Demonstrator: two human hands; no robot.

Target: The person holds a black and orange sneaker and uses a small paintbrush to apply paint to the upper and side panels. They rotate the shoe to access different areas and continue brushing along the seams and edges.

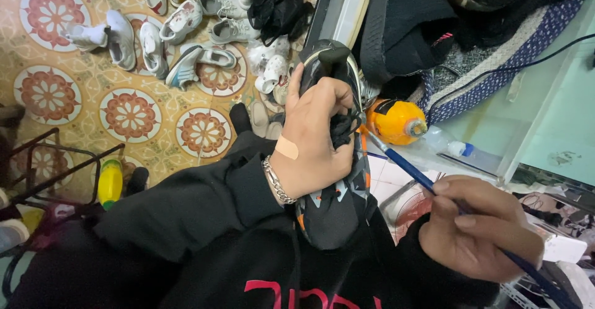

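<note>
Gripping a dark sneaker (334, 154) upright, long axis twelve-to-six, the left hand (313, 138) steadies it while right-hand fingers (477, 222) pinch a blue-handled brush (409, 169) angled toward ten o'clock against its side.

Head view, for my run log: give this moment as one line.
left hand: grips dark shoe | right hand: holds blue brush, tip at shoe | orange bottle behind

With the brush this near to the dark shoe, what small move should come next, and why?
Probably bring the blue brush tip a little further in, onto the side of the dark shoe. The right hand holds the brush with its tip beside the shoe's edge, and the left hand grips the shoe firmly, so the shoe looks held ready.
</note>
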